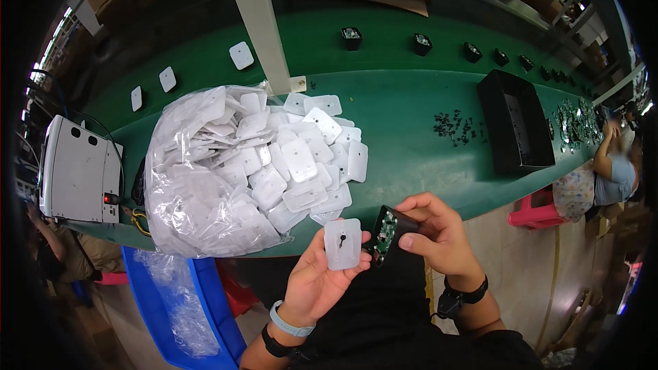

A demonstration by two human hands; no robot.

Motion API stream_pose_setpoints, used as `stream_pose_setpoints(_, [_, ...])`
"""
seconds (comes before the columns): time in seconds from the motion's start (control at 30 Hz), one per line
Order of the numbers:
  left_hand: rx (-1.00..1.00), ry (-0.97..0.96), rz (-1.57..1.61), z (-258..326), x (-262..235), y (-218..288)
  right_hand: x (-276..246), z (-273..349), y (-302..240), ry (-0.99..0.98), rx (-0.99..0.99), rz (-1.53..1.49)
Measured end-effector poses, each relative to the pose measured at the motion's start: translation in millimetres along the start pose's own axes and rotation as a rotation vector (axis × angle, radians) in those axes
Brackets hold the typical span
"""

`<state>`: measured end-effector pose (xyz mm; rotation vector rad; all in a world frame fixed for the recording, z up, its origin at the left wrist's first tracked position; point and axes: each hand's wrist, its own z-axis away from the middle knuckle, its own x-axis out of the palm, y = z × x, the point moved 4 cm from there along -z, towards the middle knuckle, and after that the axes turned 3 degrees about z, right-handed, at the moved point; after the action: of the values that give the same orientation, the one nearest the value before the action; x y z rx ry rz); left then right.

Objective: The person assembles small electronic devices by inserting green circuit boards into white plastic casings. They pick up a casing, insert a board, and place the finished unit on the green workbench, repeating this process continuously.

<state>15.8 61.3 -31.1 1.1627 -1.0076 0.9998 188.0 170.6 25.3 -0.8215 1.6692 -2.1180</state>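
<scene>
My left hand point(307, 286) is closed on a white rounded plastic plate point(343, 255), held up just off the near table edge. A small black part point(342, 240) sits at the middle of that plate. My right hand point(442, 236) grips a small black box housing point(401, 227) between thumb and fingers. Its open side is turned toward the plate and shows a green circuit board point(386, 234). Plate and housing are close together; whether they touch I cannot tell. Beyond my left hand, many like plates point(298, 159) spill from a clear plastic bag point(195, 212).
Small black parts point(456, 127) lie scattered near a black open bin point(493, 120). Housings point(351, 38) and single plates point(240, 55) stand along a green belt point(391, 58) behind a pale post point(257, 20). A white machine point(79, 171) and a blue tub point(147, 301) are left. A co-worker point(613, 164) sits far right.
</scene>
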Motion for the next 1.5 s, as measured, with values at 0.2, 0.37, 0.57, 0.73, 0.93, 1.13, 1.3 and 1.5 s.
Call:
stream_pose_setpoints(0.2, [0.028, -0.03, -0.043, 2.6, 0.9, -0.4, 7.3, 11.2, -20.2, 0.032, -0.027, 0.123])
stream_pose_setpoints(0.37, [0.142, 0.085, -0.358, 2.6, 9.3, 3.7, 17.9, 5.8, -11.3, 0.044, -0.136, 0.453])
stream_pose_setpoints(0.57, [0.164, 0.142, -0.564, 6.7, 8.5, 2.3, 28.9, -1.0, -11.9, 0.059, -0.164, 0.632])
stream_pose_setpoints(0.73, [0.166, 0.151, -0.625, 8.1, 9.3, 1.1, 30.2, -1.6, -8.9, 0.02, -0.114, 0.628])
stream_pose_setpoints(0.93, [0.337, 0.141, -0.692, 4.0, 12.3, 3.3, 24.3, -1.6, 0.9, -0.014, -0.096, 0.462])
stream_pose_setpoints(1.13, [0.756, 0.262, -1.67, -0.3, 35.1, 22.4, 28.2, -10.8, 26.1, -0.004, -0.052, 0.163])
stream_pose_setpoints(1.3, [0.84, 0.312, -1.639, -12.8, 40.4, 32.9, 6.5, -89.3, 1.7, 0.022, -0.416, 0.286])
stream_pose_setpoints(1.5, [0.772, 0.233, -1.674, 5.4, 28.1, 44.6, -36.7, -278.0, -48.7, 0.109, -0.426, 0.816])
